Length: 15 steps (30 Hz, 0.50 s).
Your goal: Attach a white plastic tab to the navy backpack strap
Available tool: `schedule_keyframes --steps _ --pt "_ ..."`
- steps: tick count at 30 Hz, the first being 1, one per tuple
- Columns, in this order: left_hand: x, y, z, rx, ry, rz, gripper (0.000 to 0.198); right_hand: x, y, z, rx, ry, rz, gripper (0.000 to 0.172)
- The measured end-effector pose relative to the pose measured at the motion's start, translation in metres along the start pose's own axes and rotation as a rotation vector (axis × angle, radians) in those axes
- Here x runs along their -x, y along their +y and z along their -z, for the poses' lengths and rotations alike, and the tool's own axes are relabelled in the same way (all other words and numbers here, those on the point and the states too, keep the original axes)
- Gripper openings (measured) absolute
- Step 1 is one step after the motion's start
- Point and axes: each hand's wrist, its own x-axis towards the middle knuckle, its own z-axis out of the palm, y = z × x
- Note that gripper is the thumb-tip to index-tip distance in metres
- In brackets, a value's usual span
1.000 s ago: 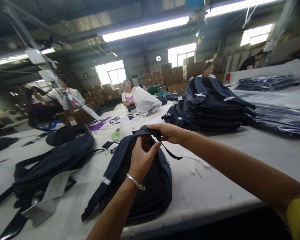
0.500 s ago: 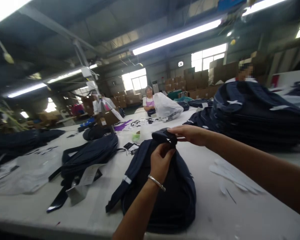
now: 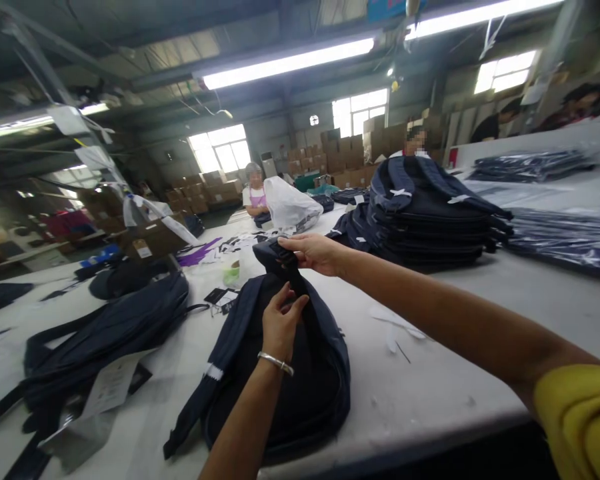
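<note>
A dark navy backpack (image 3: 300, 400) lies on the white table in front of me, its back panel up and its base toward me. One of its shoulder straps (image 3: 267, 257) is lifted above the top of the bag. My right hand (image 3: 317, 252) pinches this strap at its end, by a dark fitting that looks like a buckle. Just below, my left hand (image 3: 283, 317), with a silver bangle at the wrist, closes thumb and fingers on the dark webbing hanging from it. The other shoulder strap, wrapped with a white band (image 3: 214, 371), stretches along the bag's left side.
Another navy backpack (image 3: 115, 333) with a paper sheet (image 3: 113, 383) lies to the left. Stacked backpacks (image 3: 425, 227) rise at the right, beside plastic-wrapped packs (image 3: 570, 240). A green tape roll (image 3: 231, 272) and tags (image 3: 223, 299) lie beyond my bag. Across the table is a co-worker (image 3: 255, 193).
My view has swung right, so everything sits farther left. My hands have moved apart along the strap, with more dark webbing showing between them.
</note>
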Motion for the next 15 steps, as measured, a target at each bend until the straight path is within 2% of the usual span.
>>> schedule_keyframes --steps 3,6,11,15 --pt "-0.007 -0.009 0.000 0.005 -0.014 -0.008 0.061 0.001 -0.004 -0.004 -0.006 0.027 -0.014 0.015" --pt "-0.013 -0.019 0.001 -0.082 -0.057 -0.040 0.051 0.003 -0.009 -0.005 -0.023 0.053 -0.024 0.015" --pt "-0.016 -0.030 -0.001 -0.236 -0.173 -0.074 0.043 0.012 -0.010 -0.002 -0.034 0.064 -0.015 0.017" --pt "-0.017 -0.035 -0.002 -0.381 -0.202 -0.191 0.034 0.027 -0.004 0.006 -0.040 0.123 -0.001 0.016"
